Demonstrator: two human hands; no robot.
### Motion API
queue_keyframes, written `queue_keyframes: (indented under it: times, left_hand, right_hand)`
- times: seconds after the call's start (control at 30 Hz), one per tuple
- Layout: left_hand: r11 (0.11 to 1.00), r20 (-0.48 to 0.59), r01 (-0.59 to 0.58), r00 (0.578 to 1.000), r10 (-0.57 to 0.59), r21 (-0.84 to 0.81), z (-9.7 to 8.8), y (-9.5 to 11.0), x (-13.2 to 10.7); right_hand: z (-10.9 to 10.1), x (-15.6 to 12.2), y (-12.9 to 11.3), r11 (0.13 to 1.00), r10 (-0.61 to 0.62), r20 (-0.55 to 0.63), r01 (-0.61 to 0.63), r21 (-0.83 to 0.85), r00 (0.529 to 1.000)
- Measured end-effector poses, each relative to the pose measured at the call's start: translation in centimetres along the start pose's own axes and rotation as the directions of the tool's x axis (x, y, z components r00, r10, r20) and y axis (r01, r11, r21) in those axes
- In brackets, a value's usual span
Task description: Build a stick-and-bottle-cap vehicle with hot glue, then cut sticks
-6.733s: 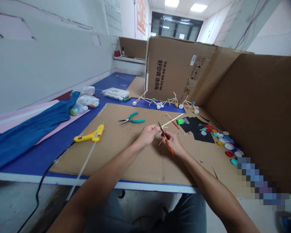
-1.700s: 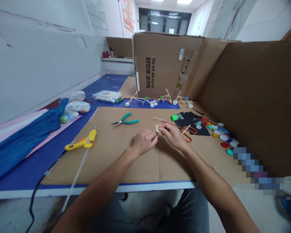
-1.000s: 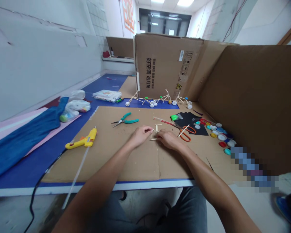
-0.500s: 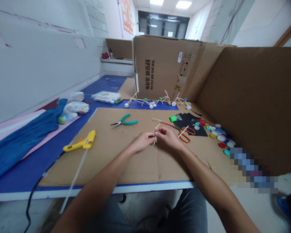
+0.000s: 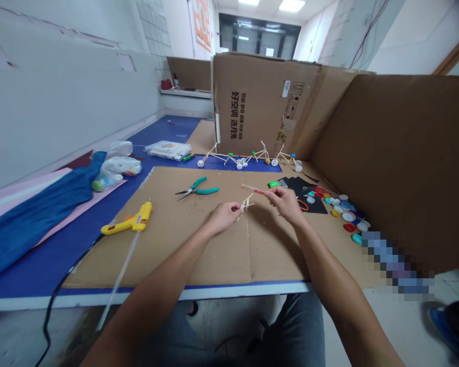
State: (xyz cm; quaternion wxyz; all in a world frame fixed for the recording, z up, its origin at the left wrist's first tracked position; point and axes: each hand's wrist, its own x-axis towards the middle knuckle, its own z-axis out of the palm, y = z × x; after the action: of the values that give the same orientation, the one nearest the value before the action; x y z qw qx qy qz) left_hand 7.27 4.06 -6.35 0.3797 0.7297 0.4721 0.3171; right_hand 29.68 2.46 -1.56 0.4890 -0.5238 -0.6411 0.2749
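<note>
Along the left edge of the scene, a blue cloth (image 5: 42, 214) lies over pink sheets, with knotted plastic bags (image 5: 117, 165) just beyond it and a black power cord (image 5: 55, 290) hanging off the near table edge. Further right, on a large cardboard sheet (image 5: 183, 255), a yellow hot glue gun (image 5: 128, 224) lies with a long glue stick (image 5: 118, 290) running toward the near edge, and green-handled pliers (image 5: 199, 188) sit farther away. Near the middle, the left hand (image 5: 224, 216) is raised above the board, with its thumb and forefinger pinched closed on a small frame of wooden sticks (image 5: 247, 204), which sticks out to the right of the fingertips. Just right of that frame and apart from it, the right hand (image 5: 286, 203) pinches a thin red-marked stick (image 5: 254, 190), whose far end points left past the frame. Beyond the right hand lie a green packet (image 5: 274, 184), black sheets (image 5: 316, 204) and orange-handled scissors (image 5: 302, 205), partly hidden. Bottle caps (image 5: 348, 216) in many colours are spread farther right. Along the far side, stick models on white cap wheels (image 5: 248, 158) stand before an upright cardboard box (image 5: 263, 102).
</note>
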Motion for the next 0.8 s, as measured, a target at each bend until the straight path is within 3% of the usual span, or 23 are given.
queue_keyframes:
  times: [0.1,0.17,0.2,0.27,0.33,0.57,0.8]
  left_hand:
    - [0.996,-0.024,0.019,1.000,-0.017,0.089,-0.1,-0.2,0.1]
    - [0.991,-0.029,0.032,0.999,-0.029,0.133,-0.3,-0.4,0.1]
    - [0.989,-0.032,0.041,0.999,-0.037,0.139,-0.3,-0.5,0.2]
    - [0.990,-0.039,0.065,0.997,-0.060,0.124,-0.4,-0.7,0.4]
    - [0.991,-0.046,0.090,0.995,-0.086,0.102,-0.4,-0.9,0.6]
    - [0.968,-0.037,0.214,0.977,-0.211,0.129,-0.2,-0.8,1.7]
    - [0.936,-0.049,0.254,0.967,-0.249,0.245,0.0,-0.9,4.2]
  right_hand:
    - [-1.2,0.5,-0.2,0.998,0.005,-0.040,-0.008,-0.068,0.999]
    - [-1.5,0.4,0.0,0.982,0.013,0.124,0.010,-0.190,0.992]
    - [-1.4,0.2,0.1,0.962,0.028,0.253,0.042,-0.268,0.967]
    - [-1.1,-0.4,0.3,0.891,0.086,0.481,0.149,-0.429,0.873]
    - [-0.5,-1.2,0.4,0.784,0.140,0.583,0.270,-0.559,0.800]
    - [1.1,-2.5,-0.2,0.513,0.180,0.647,0.490,-0.704,0.741]
    - [2.0,-3.5,-0.4,0.515,0.165,0.653,0.500,-0.697,0.740]
